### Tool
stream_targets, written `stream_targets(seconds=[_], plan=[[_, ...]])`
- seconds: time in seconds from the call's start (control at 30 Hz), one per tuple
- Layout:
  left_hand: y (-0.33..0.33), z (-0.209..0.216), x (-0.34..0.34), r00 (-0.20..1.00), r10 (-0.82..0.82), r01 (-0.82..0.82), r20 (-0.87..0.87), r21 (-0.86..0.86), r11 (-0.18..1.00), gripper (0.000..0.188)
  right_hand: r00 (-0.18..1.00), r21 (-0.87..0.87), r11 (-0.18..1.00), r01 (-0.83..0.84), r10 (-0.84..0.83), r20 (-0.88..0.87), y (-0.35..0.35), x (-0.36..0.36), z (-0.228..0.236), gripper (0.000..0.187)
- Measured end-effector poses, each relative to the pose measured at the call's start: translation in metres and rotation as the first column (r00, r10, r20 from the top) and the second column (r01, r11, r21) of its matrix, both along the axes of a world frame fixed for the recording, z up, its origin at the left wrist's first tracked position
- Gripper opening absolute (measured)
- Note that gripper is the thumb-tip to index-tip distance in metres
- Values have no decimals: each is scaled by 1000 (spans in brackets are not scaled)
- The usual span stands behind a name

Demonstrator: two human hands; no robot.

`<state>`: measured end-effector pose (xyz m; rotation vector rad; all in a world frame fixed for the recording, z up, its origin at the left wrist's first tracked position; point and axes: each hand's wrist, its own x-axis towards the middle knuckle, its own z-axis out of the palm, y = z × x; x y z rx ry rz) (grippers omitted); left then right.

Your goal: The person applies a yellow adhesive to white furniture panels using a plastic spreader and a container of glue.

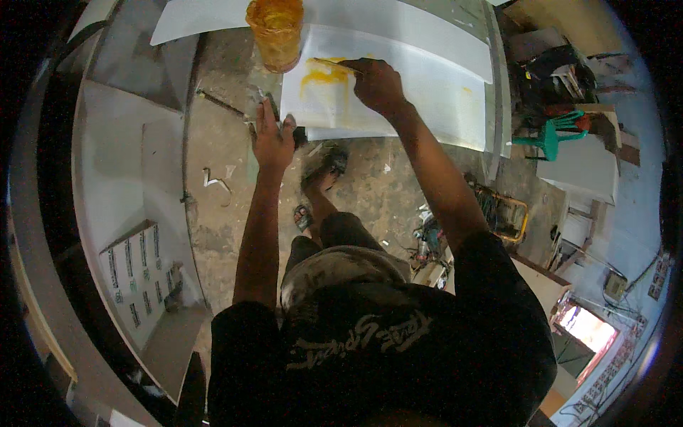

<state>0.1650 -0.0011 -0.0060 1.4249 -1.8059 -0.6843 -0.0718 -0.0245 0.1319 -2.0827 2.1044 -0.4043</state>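
Observation:
In my right hand (379, 87) is a thin, flat spreader (331, 64) coated in yellow; its grip is hidden by my closed fingers. Its end lies over a yellow, glue-like smear (324, 77) on a white sheet (427, 107). Left of the sheet, my left hand (272, 141) has its fingers stretched out and apart, with nothing seen in them. A tall amber tub (279, 39), crusted with dried yellow stuff, stands beyond it at the sheet's left corner.
A second white panel (405, 28) lies behind the sheet. A tall grey cabinet carcass (107, 142) stands along my left. Tools and cables (430, 238) lie on the floor at my right, near a yellow-framed machine (514, 213). A green plastic chair (551, 136) stands farther right.

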Motion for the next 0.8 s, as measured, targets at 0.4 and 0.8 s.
stream_targets(seconds=[0.4, 0.8], plan=[[-80, 78, 14, 916, 232, -124, -327, 321, 939, 83, 559, -156, 968, 197, 20, 829, -40, 3, 69, 21], [-194, 94, -36, 646, -375, 285, -665, -246, 927, 98, 613, -273, 919, 284, 45, 789, -54, 61, 72, 21]])
